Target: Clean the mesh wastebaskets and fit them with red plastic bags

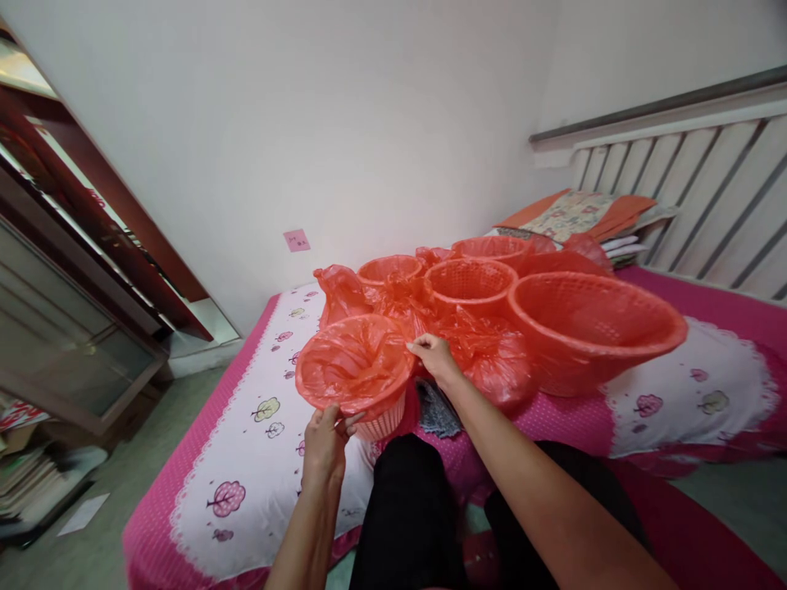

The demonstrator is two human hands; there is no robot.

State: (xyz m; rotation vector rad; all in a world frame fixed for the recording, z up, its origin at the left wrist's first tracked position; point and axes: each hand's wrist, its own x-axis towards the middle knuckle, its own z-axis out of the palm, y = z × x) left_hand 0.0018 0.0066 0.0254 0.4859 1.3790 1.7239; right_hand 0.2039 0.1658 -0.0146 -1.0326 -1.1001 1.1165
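The right grip (pixel 434 354) is pinching the edge of a red bag (pixel 353 365); the left grip (pixel 325 442) is touching the near rim, whether pinching I cannot tell. The bag is lining a basket (pixel 384 422) by the edge of the bed (pixel 246 459); other baskets (pixel 470 283) are standing beyond. Uneven tugging would be risking torn film or tipping.

A small pink note (pixel 297 240) was stuck on the white wall (pixel 369 123). The bed cover (pixel 227 434) was pink and white, with little trees on it. Folded cloths (pixel 575 215) lay in a pile by the white radiator (pixel 701 201), and a gray pipe (pixel 657 106) ran above it. On the left, a white paper (pixel 84 514) lay on the floor (pixel 147 442).
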